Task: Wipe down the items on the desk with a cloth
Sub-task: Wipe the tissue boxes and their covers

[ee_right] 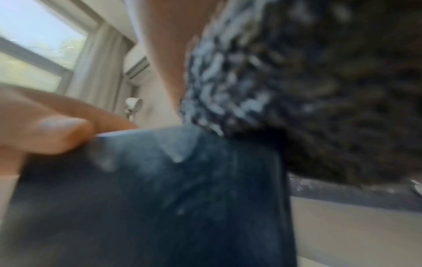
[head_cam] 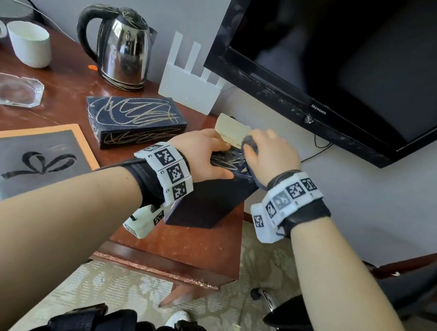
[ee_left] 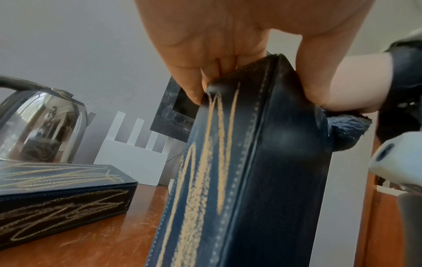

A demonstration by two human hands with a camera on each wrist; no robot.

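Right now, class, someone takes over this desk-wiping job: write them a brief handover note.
Left hand: grips the upright dark box at its top, steadying it on the desk.
Right hand: holds the dark cloth against the box's top.
Done: cannot tell; yellow scribbles remain on this box's side.
Left: flat scribbled box, kettle, cups, glass ashtray, booklet.

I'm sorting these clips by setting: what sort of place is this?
Probably a hotel guest room: a steel electric kettle and white ceramic cups share a reddish wooden desk with a clear glass ashtray, below a black wall-mounted television.
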